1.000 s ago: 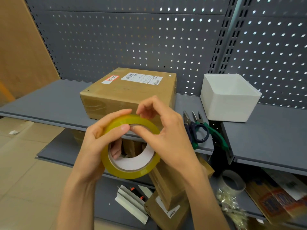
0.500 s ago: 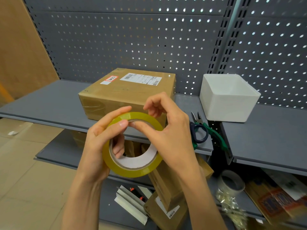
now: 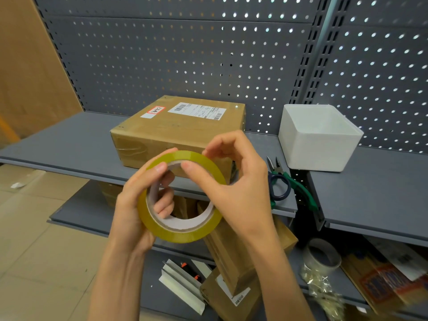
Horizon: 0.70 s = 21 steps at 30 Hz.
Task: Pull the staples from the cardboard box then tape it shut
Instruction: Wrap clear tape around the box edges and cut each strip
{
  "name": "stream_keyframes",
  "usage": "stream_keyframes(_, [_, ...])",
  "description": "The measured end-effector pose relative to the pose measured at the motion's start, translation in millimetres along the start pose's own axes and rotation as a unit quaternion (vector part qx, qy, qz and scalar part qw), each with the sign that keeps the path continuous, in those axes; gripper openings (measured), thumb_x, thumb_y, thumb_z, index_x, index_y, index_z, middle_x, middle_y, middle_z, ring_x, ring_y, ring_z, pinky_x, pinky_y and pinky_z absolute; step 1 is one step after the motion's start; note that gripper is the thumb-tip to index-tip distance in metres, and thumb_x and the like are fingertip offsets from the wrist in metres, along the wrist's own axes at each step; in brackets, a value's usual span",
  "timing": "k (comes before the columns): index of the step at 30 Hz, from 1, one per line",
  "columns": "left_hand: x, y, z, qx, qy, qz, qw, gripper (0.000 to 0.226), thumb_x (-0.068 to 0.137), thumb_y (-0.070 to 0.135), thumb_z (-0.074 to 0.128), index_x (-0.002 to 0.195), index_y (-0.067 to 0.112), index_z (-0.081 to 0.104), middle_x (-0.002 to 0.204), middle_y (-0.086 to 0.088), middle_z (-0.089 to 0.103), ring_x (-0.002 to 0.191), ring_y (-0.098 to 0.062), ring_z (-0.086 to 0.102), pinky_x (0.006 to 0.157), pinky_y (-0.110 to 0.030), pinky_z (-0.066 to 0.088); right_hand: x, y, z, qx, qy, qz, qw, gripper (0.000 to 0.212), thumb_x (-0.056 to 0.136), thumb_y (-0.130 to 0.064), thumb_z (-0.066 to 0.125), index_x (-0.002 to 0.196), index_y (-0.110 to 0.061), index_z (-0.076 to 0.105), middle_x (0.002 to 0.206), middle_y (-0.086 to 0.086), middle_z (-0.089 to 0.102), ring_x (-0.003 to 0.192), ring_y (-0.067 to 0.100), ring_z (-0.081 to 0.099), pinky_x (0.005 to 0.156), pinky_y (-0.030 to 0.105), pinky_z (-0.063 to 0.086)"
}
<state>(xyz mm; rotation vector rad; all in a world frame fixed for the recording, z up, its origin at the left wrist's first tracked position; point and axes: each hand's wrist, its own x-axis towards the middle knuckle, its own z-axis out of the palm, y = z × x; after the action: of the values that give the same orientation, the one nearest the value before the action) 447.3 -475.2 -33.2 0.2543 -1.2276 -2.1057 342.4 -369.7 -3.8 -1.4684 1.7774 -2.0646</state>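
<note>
A brown cardboard box (image 3: 176,128) with two labels on top lies closed on the grey shelf (image 3: 69,144). In front of it I hold a roll of yellowish clear tape (image 3: 185,232) upright in both hands. My left hand (image 3: 136,209) grips the roll from the left, with fingers through its core and the thumb on the rim. My right hand (image 3: 236,186) pinches the roll's top edge between thumb and fingers. Whether a tape end is lifted is hidden by my fingers.
Pliers with green handles (image 3: 298,186) and blue-handled scissors (image 3: 280,188) lie on the shelf right of the box. A white bin (image 3: 319,140) stands behind them. The lower shelf holds cardboard boxes (image 3: 234,274), a second tape roll (image 3: 322,256) and packets. A pegboard wall backs the shelves.
Both hands have raised the tape roll a little toward the box. My right fingers have shifted along the roll's top edge.
</note>
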Motion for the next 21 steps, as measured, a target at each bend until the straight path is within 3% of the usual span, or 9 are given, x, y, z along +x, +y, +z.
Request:
stream_keyframes(3, [0.8, 1.4, -9.6, -0.053, -0.015, -0.021, 0.998, 0.036, 0.055, 0.034, 0.081, 0.076, 0.011, 0.064, 0.062, 0.000, 0.044, 0.032, -0.001, 0.032, 0.030, -0.011, 0.029, 4.9, 0.4, -8.7, 0.072, -0.070, 0.029, 0.995, 0.007, 0.087, -0.011, 0.065, 0.091, -0.010, 0.059, 0.090, 0.000, 0.067, 0.092, 0.012, 0.063, 0.086, 0.026, 0.049])
stream_keyframes(5, [0.7, 2.0, -13.8, -0.058, -0.026, -0.035, 0.997, 0.037, 0.057, 0.034, 0.080, 0.078, 0.009, 0.064, 0.063, -0.001, 0.045, 0.032, -0.001, 0.033, 0.030, -0.010, 0.029, 8.9, 3.5, -13.8, 0.099, -0.113, 0.039, 0.988, 0.012, 0.090, -0.004, 0.059, 0.098, -0.012, 0.056, 0.093, 0.003, 0.069, 0.094, 0.014, 0.064, 0.089, 0.031, 0.050])
stream_keyframes(9, [2.1, -1.7, -23.9, -0.106, -0.072, -0.085, 0.988, 0.059, 0.061, 0.030, 0.081, 0.107, 0.003, 0.055, 0.066, -0.002, 0.046, 0.034, -0.001, 0.030, 0.030, -0.011, 0.028, 15.2, 7.7, -22.8, 0.103, -0.212, 0.040, 0.971, 0.021, 0.087, 0.008, 0.057, 0.099, -0.009, 0.057, 0.095, 0.005, 0.066, 0.096, 0.015, 0.064, 0.091, 0.028, 0.049])
stream_keyframes(12, [6.3, -5.7, -37.7, -0.195, -0.145, -0.152, 0.958, 0.044, 0.088, 0.022, 0.059, 0.124, -0.002, 0.051, 0.076, -0.008, 0.050, 0.044, -0.008, 0.030, 0.039, -0.017, 0.035, 19.0, 8.4, -27.9, 0.087, -0.256, 0.054, 0.961, 0.017, 0.083, 0.010, 0.061, 0.094, -0.003, 0.061, 0.092, 0.002, 0.067, 0.091, 0.013, 0.064, 0.086, 0.025, 0.051])
stream_keyframes(15, [6.4, -4.2, -41.0, -0.208, -0.161, -0.206, 0.943, 0.040, 0.102, 0.020, 0.025, 0.122, -0.008, 0.046, 0.092, -0.016, 0.051, 0.056, -0.014, 0.036, 0.053, -0.024, 0.039, 19.5, 8.9, -28.2, 0.078, -0.280, 0.064, 0.955, 0.016, 0.082, 0.009, 0.063, 0.093, -0.002, 0.062, 0.088, -0.006, 0.067, 0.087, 0.009, 0.064, 0.083, 0.027, 0.052])
stream_keyframes(18, [5.9, -7.1, -39.7, -0.203, -0.196, -0.219, 0.934, 0.044, 0.102, 0.021, 0.019, 0.118, -0.009, 0.047, 0.097, -0.017, 0.051, 0.060, -0.014, 0.036, 0.056, -0.024, 0.036, 18.5, 11.1, -26.9, 0.073, -0.282, 0.074, 0.954, 0.015, 0.082, 0.008, 0.064, 0.093, -0.002, 0.063, 0.087, -0.010, 0.066, 0.085, 0.010, 0.063, 0.082, 0.031, 0.051])
stream_keyframes(21, [6.9, -11.4, -42.2, -0.217, -0.214, -0.234, 0.923, 0.042, 0.102, 0.022, 0.021, 0.112, -0.007, 0.049, 0.096, -0.017, 0.051, 0.060, -0.013, 0.036, 0.055, -0.024, 0.038, 17.1, 12.9, -26.3, 0.058, -0.280, 0.082, 0.955, 0.018, 0.083, 0.005, 0.064, 0.099, -0.004, 0.064, 0.092, -0.002, 0.067, 0.086, 0.017, 0.063, 0.083, 0.030, 0.051])
